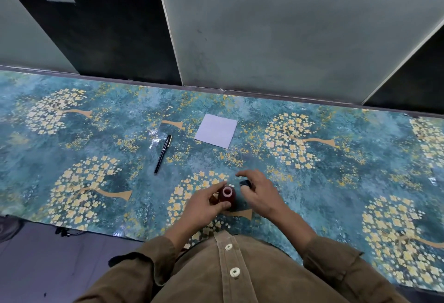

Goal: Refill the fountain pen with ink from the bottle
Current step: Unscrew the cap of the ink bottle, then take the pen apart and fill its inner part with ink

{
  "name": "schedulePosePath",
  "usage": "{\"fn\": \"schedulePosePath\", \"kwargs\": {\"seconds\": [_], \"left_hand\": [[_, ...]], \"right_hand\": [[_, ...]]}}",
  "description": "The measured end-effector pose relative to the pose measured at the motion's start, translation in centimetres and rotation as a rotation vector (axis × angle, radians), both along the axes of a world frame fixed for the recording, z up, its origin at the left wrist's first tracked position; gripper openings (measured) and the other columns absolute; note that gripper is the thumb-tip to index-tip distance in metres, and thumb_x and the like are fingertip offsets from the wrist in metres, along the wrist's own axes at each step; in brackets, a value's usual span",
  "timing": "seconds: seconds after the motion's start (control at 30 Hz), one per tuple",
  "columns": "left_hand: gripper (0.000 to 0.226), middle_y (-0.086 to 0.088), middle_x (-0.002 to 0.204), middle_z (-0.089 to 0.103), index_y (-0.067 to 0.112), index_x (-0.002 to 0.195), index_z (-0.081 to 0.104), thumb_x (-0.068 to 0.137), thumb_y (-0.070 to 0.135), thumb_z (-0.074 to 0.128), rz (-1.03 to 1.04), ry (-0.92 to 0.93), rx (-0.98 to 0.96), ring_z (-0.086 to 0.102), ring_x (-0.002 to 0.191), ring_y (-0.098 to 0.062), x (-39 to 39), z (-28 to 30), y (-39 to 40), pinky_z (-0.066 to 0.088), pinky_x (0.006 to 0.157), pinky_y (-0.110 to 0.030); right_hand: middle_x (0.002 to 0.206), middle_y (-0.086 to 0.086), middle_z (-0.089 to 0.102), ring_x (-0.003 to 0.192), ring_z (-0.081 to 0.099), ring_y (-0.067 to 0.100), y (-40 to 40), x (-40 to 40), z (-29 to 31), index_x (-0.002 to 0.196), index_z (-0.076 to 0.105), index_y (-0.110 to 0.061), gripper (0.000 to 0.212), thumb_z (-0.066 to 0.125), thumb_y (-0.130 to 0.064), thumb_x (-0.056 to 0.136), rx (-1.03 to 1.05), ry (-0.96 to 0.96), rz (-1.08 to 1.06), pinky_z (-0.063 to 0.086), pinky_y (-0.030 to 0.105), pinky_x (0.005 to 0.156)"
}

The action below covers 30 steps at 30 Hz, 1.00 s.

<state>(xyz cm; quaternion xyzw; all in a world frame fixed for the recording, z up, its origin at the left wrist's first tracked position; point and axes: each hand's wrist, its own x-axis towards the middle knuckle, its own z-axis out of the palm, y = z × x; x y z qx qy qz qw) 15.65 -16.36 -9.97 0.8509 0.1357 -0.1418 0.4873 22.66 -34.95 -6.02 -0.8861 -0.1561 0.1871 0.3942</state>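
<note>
Your table (336, 182) is covered by a blue-green cloth printed with yellow blossom trees, and your brown buttoned shirt (240, 274) fills the near edge of the view. A white square of paper (216, 130) lies flat toward the far side. Just left of it, apart from it, the black fountain pen (163, 153) lies capped on the cloth, well away from both hands. Your left hand (206, 203) wraps thumb and fingers around the dark red ink bottle (227, 196), which stands upright near you with its mouth open. Your right hand (260, 192) hovers just beside the bottle, fingers curled about the small black cap (245, 183).
</note>
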Motion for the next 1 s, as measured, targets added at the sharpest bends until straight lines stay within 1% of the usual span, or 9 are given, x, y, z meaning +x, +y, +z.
{"fn": "schedulePosePath", "kwargs": {"seconds": [0.07, 0.17, 0.27, 0.4, 0.53, 0.67, 0.73, 0.83, 1.0], "left_hand": [[0.068, 0.01, 0.118, 0.072, 0.044, 0.136, 0.056, 0.073, 0.04, 0.081, 0.053, -0.004, 0.019, 0.068, 0.1, -0.008, -0.8, 0.0, -0.2, 0.052, 0.099, -0.031], [0.068, 0.006, 0.111, 0.074, 0.038, 0.139, 0.054, 0.078, 0.027, 0.08, 0.14, -0.017, -0.03, 0.07, 0.098, -0.008, -2.1, -0.4, -0.6, 0.053, 0.098, -0.03], [0.061, 0.005, 0.109, 0.073, 0.033, 0.141, 0.054, 0.085, 0.02, 0.076, 0.224, -0.03, -0.024, 0.068, 0.097, -0.009, -3.3, -0.6, -1.2, 0.053, 0.097, -0.029], [0.052, 0.002, 0.107, 0.072, 0.027, 0.138, 0.057, 0.089, 0.015, 0.072, 0.29, -0.039, -0.022, 0.065, 0.089, -0.004, -4.3, -0.4, -1.7, 0.049, 0.082, -0.008], [0.043, 0.005, 0.112, 0.072, 0.024, 0.131, 0.063, 0.09, 0.013, 0.07, 0.348, -0.025, -0.043, 0.067, 0.098, -0.008, -5.2, -0.2, -1.3, 0.053, 0.084, -0.018], [0.024, 0.001, 0.109, 0.074, 0.025, 0.115, 0.069, 0.091, 0.019, 0.07, 0.399, -0.004, -0.052, 0.069, 0.081, -0.017, -4.3, 0.1, 0.6, 0.059, 0.07, -0.032], [0.02, 0.002, 0.105, 0.075, 0.026, 0.11, 0.07, 0.092, 0.02, 0.069, 0.394, -0.017, 0.009, 0.071, 0.081, -0.018, -3.5, 0.3, 1.9, 0.059, 0.065, -0.031], [0.017, 0.002, 0.102, 0.073, 0.024, 0.109, 0.071, 0.092, 0.023, 0.069, 0.42, -0.061, 0.085, 0.071, 0.086, -0.018, -1.4, 1.1, 4.1, 0.061, 0.072, -0.035], [0.018, -0.002, 0.103, 0.072, 0.017, 0.108, 0.072, 0.093, 0.026, 0.065, 0.415, -0.11, 0.253, 0.066, 0.094, -0.021, 3.2, 2.5, 8.6, 0.048, 0.078, -0.028]], "right_hand": [[0.095, -0.003, 0.053, 0.086, 0.053, 0.011, -1.0, -0.5, -1.1, 0.112, 0.069, -0.023, 0.036, 0.05, -0.028, 0.082, -0.024, 0.043, -0.041, 0.037, 0.018, 0.073], [0.097, 0.0, 0.059, 0.085, 0.057, 0.015, -2.6, -1.4, -2.0, 0.102, 0.065, -0.02, 0.022, 0.059, -0.019, 0.082, -0.045, 0.065, -0.063, 0.045, 0.031, 0.076], [0.092, -0.002, 0.064, 0.078, 0.06, 0.013, -3.5, -2.0, -2.3, 0.091, 0.058, -0.022, 0.014, 0.062, -0.013, 0.082, -0.034, 0.074, -0.061, 0.044, 0.03, 0.066], [0.086, 0.001, 0.065, 0.074, 0.059, 0.022, -4.1, -2.2, -2.8, 0.088, 0.052, -0.024, 0.016, 0.066, -0.016, 0.086, -0.041, 0.066, -0.066, 0.047, 0.039, 0.061], [0.086, 0.0, 0.063, 0.075, 0.06, 0.023, -4.3, -2.7, -3.1, 0.088, 0.049, -0.027, 0.021, 0.065, -0.014, 0.083, 0.004, 0.063, -0.089, 0.047, 0.04, 0.061], [0.079, -0.005, 0.055, 0.066, 0.053, 0.014, -4.6, -3.1, -3.1, 0.097, 0.052, -0.026, 0.025, 0.07, -0.018, 0.082, 0.024, 0.093, -0.168, 0.04, 0.032, 0.058], [0.083, -0.006, 0.053, 0.07, 0.054, 0.015, -4.7, -3.1, -3.0, 0.103, 0.053, -0.026, 0.028, 0.073, -0.025, 0.083, 0.027, 0.082, -0.202, 0.042, 0.032, 0.062], [0.096, -0.008, 0.055, 0.077, 0.057, 0.011, -4.7, -3.1, -2.4, 0.106, 0.054, -0.026, 0.031, 0.075, -0.028, 0.084, 0.046, 0.055, -0.281, 0.045, 0.031, 0.067], [0.104, -0.004, 0.056, 0.085, 0.06, 0.014, -3.5, -3.8, -0.3, 0.106, 0.055, -0.025, 0.025, 0.071, -0.024, 0.086, 0.051, -0.019, -0.392, 0.049, 0.034, 0.073]]}}
